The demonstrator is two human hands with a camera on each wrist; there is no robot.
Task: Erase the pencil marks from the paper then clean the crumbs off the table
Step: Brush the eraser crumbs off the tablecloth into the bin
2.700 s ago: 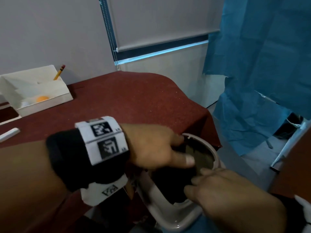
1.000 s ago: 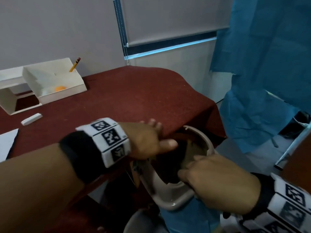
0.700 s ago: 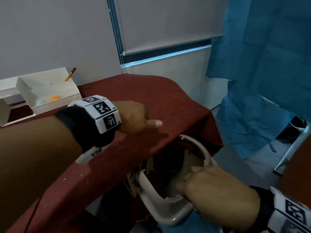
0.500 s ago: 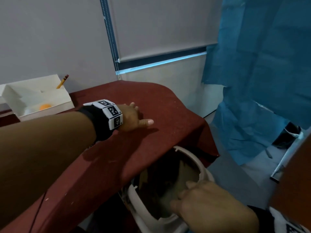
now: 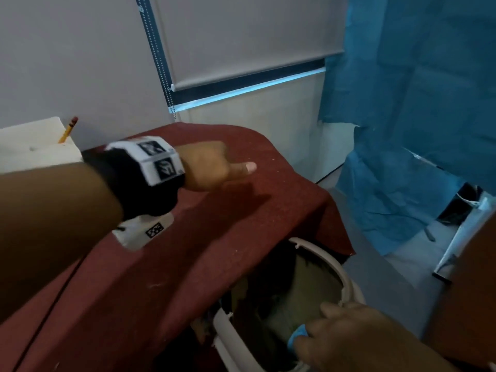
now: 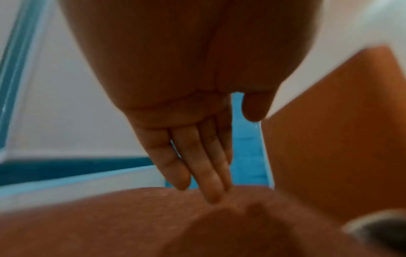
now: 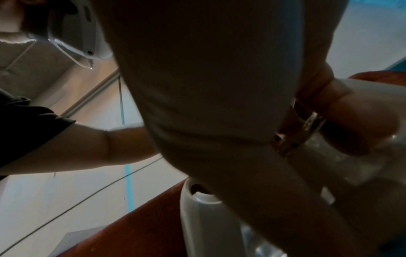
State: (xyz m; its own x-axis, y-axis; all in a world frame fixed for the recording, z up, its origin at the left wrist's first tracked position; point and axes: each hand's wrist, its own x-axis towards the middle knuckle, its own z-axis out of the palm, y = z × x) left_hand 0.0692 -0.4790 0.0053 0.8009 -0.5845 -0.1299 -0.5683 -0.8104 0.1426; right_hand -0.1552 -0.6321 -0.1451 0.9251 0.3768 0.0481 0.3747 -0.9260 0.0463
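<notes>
The table (image 5: 241, 210), under a maroon cloth, slopes down to a bin (image 5: 351, 285) held against its near edge; the right hand (image 5: 357, 342) curls over the bin's rim, while the left hand (image 5: 212, 167), fingers straight and together and holding nothing, rests fingertips on the cloth beside scattered crumbs (image 5: 273, 163). I judge a fast sweep could flick crumbs past the bin, or the bin could slip from the edge. The crumbs are specks with no long axis or heading; the paper is out of view.

No words, brands or numbers can be read; the wristband (image 5: 150, 162) carries only black-and-white square marker patterns.
</notes>
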